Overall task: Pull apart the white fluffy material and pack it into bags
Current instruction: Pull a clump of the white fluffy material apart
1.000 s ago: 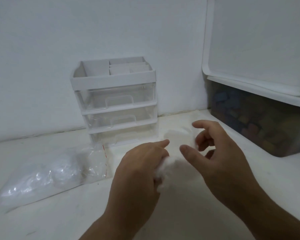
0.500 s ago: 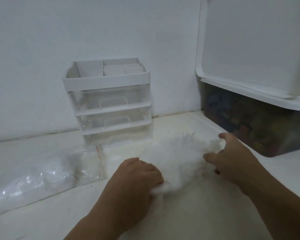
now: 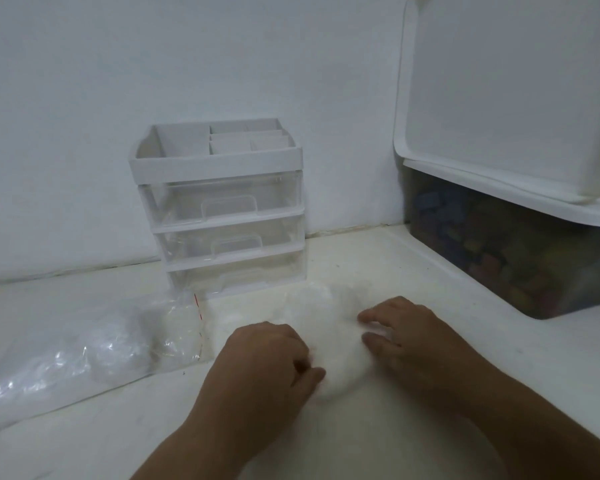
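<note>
Currently left hand (image 3: 267, 358) and right hand (image 3: 413, 337) grasp the white fluffy fibre clump (image 3: 329, 323), lower centre, fingers (image 3: 373, 316) curled in; best pull outward slowly, tearing small tufts.

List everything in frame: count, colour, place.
fluffy material: 1 clump, white, on table between the hands
bag: 1, clear with red strip, table left, white fluff inside
drawer unit: 1, clear drawers, white frame, against wall
storage bin: 1, dark, right, coloured pieces inside
white panel: 1, upright above bin, possibly a lid
table: 1, white
left hand: grips clump's left side
right hand: pinches clump's right side
</note>
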